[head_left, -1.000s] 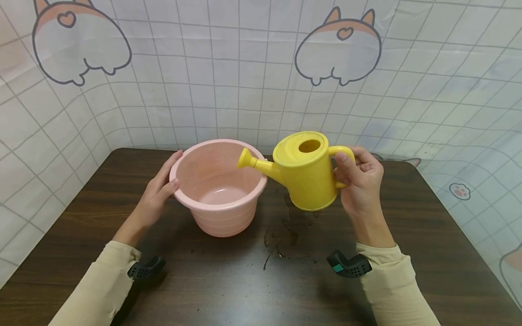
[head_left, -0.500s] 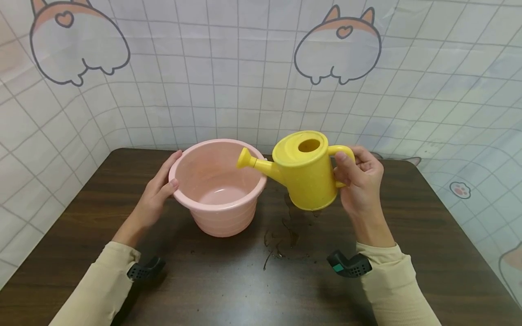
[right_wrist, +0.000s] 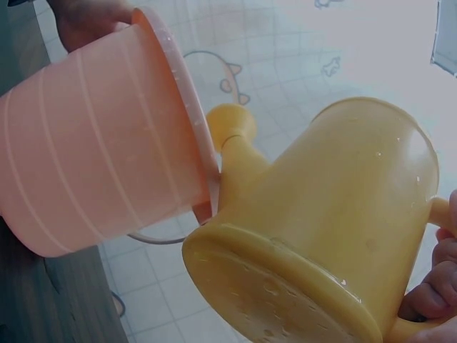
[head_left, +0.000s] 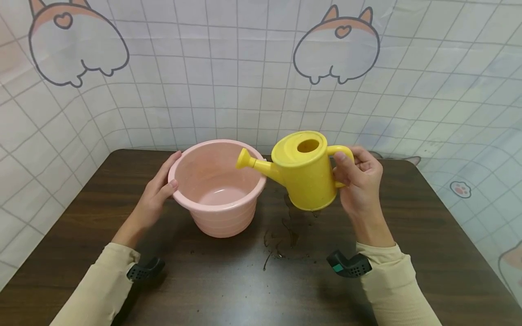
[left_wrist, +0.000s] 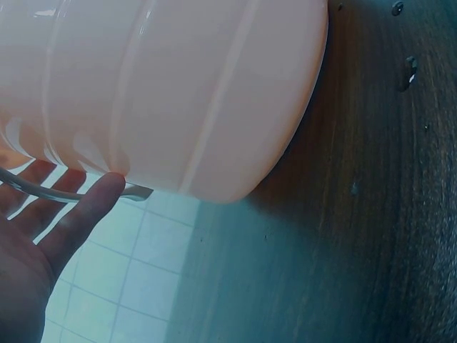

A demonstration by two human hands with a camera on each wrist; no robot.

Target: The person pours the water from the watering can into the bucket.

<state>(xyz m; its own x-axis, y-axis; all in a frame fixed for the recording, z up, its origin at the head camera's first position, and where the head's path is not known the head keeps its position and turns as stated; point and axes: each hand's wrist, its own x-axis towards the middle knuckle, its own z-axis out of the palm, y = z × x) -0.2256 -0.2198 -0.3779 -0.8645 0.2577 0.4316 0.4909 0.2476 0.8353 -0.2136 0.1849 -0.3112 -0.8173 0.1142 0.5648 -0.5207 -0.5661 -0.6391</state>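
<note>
A pink plastic bucket [head_left: 220, 217] stands at the left middle of the table, its open mouth facing up. My left hand [head_left: 152, 194] holds its left side, with the thumb at the rim and the other fingers spread along the outer wall. In the left wrist view those fingers lie by the bucket's thin handle [left_wrist: 64, 194]. My right hand [head_left: 363, 185] grips a yellow watering can [head_left: 311, 185] by its handle, off the table. The can leans slightly left, and its spout head [head_left: 244, 158] is over the bucket's right rim. No water is seen leaving the spout.
Small puddles and drops of water [head_left: 281, 244] lie on the dark wooden table [head_left: 228, 294] to the right of the bucket. A white grid-patterned cloth [head_left: 228, 68] with cartoon prints hangs behind and at both sides. Water beads cling to the can's underside [right_wrist: 278, 300].
</note>
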